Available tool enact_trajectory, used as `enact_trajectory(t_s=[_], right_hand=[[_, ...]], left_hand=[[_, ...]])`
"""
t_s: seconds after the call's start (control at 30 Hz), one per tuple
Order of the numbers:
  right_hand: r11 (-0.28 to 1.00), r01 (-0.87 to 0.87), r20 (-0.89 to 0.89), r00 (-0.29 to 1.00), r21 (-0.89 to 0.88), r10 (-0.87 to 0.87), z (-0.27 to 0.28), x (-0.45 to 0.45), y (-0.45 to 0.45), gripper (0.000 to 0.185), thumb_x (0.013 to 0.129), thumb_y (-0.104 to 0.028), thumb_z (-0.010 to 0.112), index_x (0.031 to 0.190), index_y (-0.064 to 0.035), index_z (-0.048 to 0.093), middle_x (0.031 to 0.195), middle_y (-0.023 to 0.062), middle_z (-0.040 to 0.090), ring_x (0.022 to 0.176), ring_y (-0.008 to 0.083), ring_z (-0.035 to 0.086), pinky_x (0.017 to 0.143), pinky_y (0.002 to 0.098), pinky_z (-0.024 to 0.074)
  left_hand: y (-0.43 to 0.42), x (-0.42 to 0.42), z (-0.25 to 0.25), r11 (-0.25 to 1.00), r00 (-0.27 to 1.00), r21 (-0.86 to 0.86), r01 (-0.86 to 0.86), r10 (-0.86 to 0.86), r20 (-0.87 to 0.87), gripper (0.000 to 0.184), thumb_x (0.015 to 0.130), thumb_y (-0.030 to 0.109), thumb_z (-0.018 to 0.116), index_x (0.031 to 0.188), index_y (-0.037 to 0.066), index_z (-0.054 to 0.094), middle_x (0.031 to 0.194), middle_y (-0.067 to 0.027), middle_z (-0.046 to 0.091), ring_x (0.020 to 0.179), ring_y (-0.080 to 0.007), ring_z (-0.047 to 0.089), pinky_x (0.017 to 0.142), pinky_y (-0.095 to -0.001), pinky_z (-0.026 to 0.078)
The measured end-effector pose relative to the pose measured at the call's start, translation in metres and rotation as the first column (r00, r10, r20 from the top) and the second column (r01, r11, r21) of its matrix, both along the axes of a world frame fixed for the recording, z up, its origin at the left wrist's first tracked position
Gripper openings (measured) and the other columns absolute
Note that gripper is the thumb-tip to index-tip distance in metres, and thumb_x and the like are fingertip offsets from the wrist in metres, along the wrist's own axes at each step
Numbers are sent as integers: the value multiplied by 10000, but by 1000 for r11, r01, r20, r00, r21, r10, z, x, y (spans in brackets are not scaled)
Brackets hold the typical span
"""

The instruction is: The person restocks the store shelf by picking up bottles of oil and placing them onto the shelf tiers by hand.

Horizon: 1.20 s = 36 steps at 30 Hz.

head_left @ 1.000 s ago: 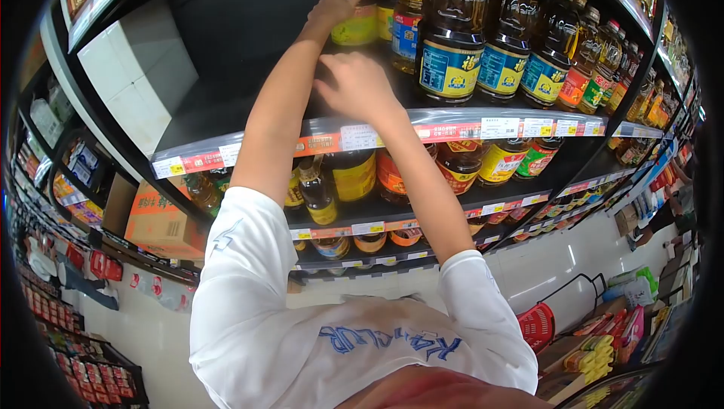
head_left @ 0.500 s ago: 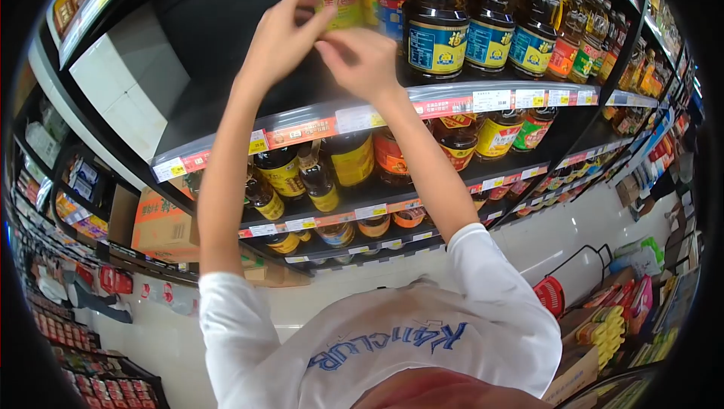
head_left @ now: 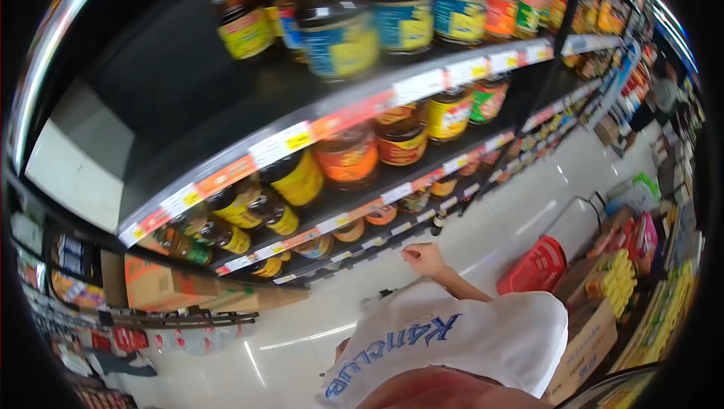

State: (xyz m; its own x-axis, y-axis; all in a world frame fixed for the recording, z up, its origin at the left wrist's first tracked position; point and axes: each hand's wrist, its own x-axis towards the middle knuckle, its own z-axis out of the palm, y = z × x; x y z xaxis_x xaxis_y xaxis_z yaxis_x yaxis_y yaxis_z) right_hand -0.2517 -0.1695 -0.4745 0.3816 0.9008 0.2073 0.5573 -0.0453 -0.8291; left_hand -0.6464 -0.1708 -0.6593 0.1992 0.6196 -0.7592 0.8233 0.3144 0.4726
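Observation:
My right hand (head_left: 424, 259) is in front of my white shirt (head_left: 460, 326), below the shelves. Its fingers are curled in; whether anything is inside them is hidden. A small patch of skin shows at the left edge of the shirt, but my left hand itself is out of sight. Large oil bottles with blue and yellow labels (head_left: 403, 20) stand on the upper shelf, well above my right hand. A dark bottle with a yellow-green label (head_left: 245, 34) stands left of them. Neither it nor the others are touched.
Price tags line the shelf edge (head_left: 283, 142). More bottles with yellow and orange labels (head_left: 345, 158) fill the shelf below. Cardboard boxes (head_left: 170, 284) lie at the lower left. A red shopping basket (head_left: 534, 266) is on the floor to the right. Another person (head_left: 664, 92) is farther down the aisle.
Both hands have left the upper shelf. My right hand has dropped to chest height, and my left has gone out of view. The view has turned, with the shelves shifting left and tilting.

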Motion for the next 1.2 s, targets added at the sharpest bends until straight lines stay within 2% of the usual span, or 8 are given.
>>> enact_trajectory(t_s=[0.13, 0.27, 0.33, 0.43, 0.5, 0.7, 0.8, 1.2], right_hand=[[976, 187, -282, 936, -108, -210, -47, 49, -49, 167, 920, -188, 709, 972, -29, 725, 793, 83, 745, 653, 133, 706, 631, 278, 553], [998, 69, 75, 995, 9, -70, -9, 102, -48, 164, 890, -234, 698, 984, -100, 712, 828, 107, 722, 724, 288, 703, 656, 399, 552], [995, 49, 81, 995, 91, -56, 7, 125, -48, 150, 883, -202, 695, 999, -106, 709, 839, 108, 720, 731, 291, 702, 658, 404, 552], [989, 48, 27, 998, 143, -52, 26, 162, -72, 207, 877, -187, 701, 1060, -89, 702, 858, 115, 721, 744, 291, 704, 679, 398, 561], [989, 73, 32, 996, 128, -78, 15, 186, -101, 221, 872, -184, 706, 1068, -83, 705, 858, 116, 724, 745, 286, 706, 680, 395, 564], [953, 217, -120, 962, -212, -246, -25, 265, -210, 271, 896, -175, 699, 1134, -46, 699, 941, 128, 742, 782, 241, 725, 732, 352, 575], [906, 309, -188, 910, -289, -370, -35, 286, -227, 278, 908, -184, 690, 1149, -44, 694, 933, 139, 744, 751, 249, 726, 722, 351, 576], [968, 130, -162, 973, -217, -167, -2, 468, -179, 351, 934, -239, 671, 1239, -67, 651, 973, 135, 734, 879, 276, 719, 790, 379, 565]], left_hand=[[24, 48, -1, 981, 982, 87, 175, -180, 54, 384, 997, 359, 535, 1128, 14, 642, 989, -169, 683, 915, -328, 639, 816, -434, 495], [130, 154, -1, 860, 873, 504, 80, -304, 381, 319, 985, 303, 542, 1065, 11, 640, 939, -183, 679, 828, -364, 645, 744, -443, 499], [143, 275, 183, 743, 892, 636, 208, -411, 189, 371, 984, 321, 559, 1125, -19, 608, 1011, -222, 687, 910, -354, 667, 756, -441, 491], [174, 377, 221, 490, 786, 871, -30, -527, 324, 375, 969, 218, 628, 1241, -38, 597, 1107, -212, 691, 1013, -288, 681, 887, -389, 512], [147, 433, 263, 658, 734, 750, -68, -476, 484, 372, 976, 223, 634, 1249, -26, 600, 1113, -190, 694, 1007, -251, 680, 875, -365, 517], [75, 475, 159, 511, 561, 654, 558, -813, 157, 466, 952, 331, 654, 1288, 25, 549, 1101, -139, 664, 974, -264, 651, 855, -371, 513], [59, 461, 95, 440, 445, 137, 887, -896, -3, 763, 887, 555, 664, 1398, 7, 522, 1265, -241, 643, 1152, -319, 637, 966, -400, 500], [43, 698, 66, 510, 486, 351, 785, -859, 160, 621, 917, 453, 652, 1333, 3, 548, 1062, -222, 714, 1004, -325, 700, 875, -416, 526]])
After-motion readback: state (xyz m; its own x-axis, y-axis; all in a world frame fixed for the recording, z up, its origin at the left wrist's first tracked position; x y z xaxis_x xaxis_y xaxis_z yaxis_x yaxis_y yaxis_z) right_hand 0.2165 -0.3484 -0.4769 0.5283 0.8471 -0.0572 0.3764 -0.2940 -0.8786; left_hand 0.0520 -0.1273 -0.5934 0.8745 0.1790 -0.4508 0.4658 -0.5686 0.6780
